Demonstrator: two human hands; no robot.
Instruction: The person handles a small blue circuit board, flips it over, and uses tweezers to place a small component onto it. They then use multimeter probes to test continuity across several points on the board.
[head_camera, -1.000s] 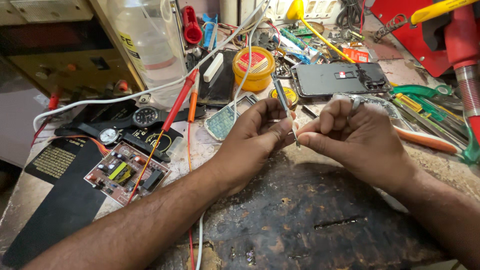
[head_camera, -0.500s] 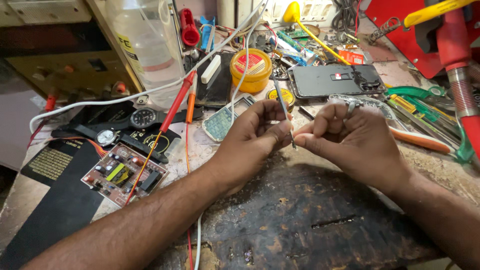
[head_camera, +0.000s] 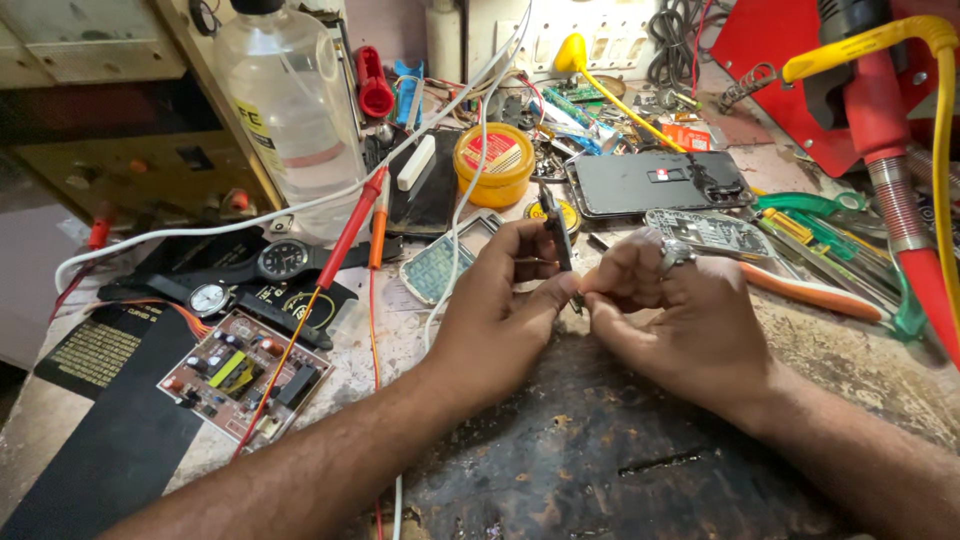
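Note:
My left hand (head_camera: 500, 325) and my right hand (head_camera: 680, 325) meet over the dark worn mat (head_camera: 600, 470) at the bench middle. A thin dark tool (head_camera: 555, 235) stands up between them. The left fingers pinch its shaft, and the right thumb and forefinger close on its lower end, touching the left thumb. What sits at the tool's tip is hidden by the fingers. There is a ring (head_camera: 676, 256) on my right hand.
Behind the hands lie an opened phone (head_camera: 650, 183), a silver board (head_camera: 712, 232), a small phone (head_camera: 440, 268) and a yellow tin (head_camera: 493, 160). A circuit board (head_camera: 245, 375), two watches (head_camera: 285, 260), red and orange probes (head_camera: 350, 232) and a clear bottle (head_camera: 290, 110) stand left. Orange-handled pliers (head_camera: 812, 292) and a red tool (head_camera: 890, 150) lie right.
Both hands stay pressed together on the thin tool, with only small finger shifts. The view has drifted slightly.

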